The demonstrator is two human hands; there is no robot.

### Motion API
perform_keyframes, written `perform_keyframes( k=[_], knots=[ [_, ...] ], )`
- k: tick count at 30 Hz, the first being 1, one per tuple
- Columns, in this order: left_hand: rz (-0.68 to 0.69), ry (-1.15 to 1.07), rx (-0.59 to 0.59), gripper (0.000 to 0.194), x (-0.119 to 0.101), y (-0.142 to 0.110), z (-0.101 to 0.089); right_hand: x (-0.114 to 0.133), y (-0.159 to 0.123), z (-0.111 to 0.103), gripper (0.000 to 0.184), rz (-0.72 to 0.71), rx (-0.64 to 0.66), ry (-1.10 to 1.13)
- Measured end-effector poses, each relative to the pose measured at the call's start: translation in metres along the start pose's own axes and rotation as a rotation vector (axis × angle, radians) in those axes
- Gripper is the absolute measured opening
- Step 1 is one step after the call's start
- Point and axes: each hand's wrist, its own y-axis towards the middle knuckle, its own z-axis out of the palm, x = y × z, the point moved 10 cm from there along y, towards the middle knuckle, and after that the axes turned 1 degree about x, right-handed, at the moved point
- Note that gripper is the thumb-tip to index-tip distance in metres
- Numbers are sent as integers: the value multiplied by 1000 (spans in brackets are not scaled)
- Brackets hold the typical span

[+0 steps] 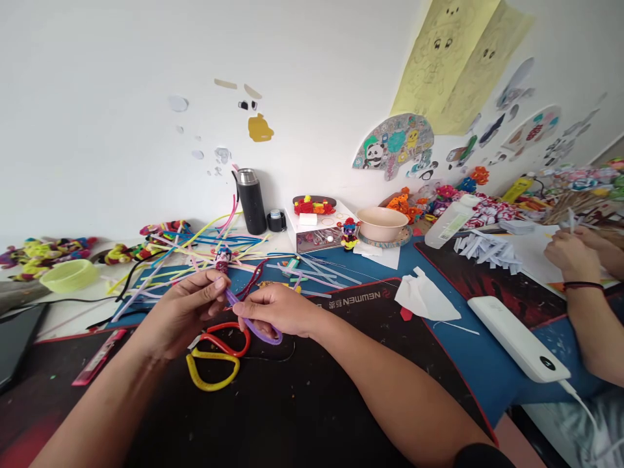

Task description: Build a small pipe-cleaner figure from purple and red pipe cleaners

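Observation:
My left hand [192,302] is closed, thumb and fingers pinching a small pipe-cleaner figure [223,259] whose blue, white and dark red top rises above the fingertips. A purple pipe cleaner [268,337] runs from the figure to my right hand [277,312], which pinches it between thumb and fingers. Its bent end loops out below the right hand. Just under both hands lie scissors [213,383] with one yellow and one red handle, their blades mostly hidden. The figure's lower part is covered by my left fingers.
Loose pipe cleaners [195,250] spread behind my hands. A black thermos [251,205], a white box [316,237] and a beige bowl [383,224] stand along the wall. A pink case [100,357] lies left. At right are a white power bank [517,338] and another person's hands [575,257].

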Motion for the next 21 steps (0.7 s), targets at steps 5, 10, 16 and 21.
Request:
perform_keyframes(
  k=[5, 10, 16, 21],
  knots=[
    [31, 77, -64, 46, -11, -2, -3, 1, -1, -3, 53, 7, -25, -8],
    [75, 124, -131, 51, -19, -5, -5, -9, 0, -6, 51, 75, -51, 31],
    [106, 252, -150, 53, -26, -8, -1, -7, 2, -5, 46, 50, -67, 28],
    [123, 249, -132, 48, -24, -7, -1, -1, -2, -8, 43, 30, -180, -325]
  ],
)
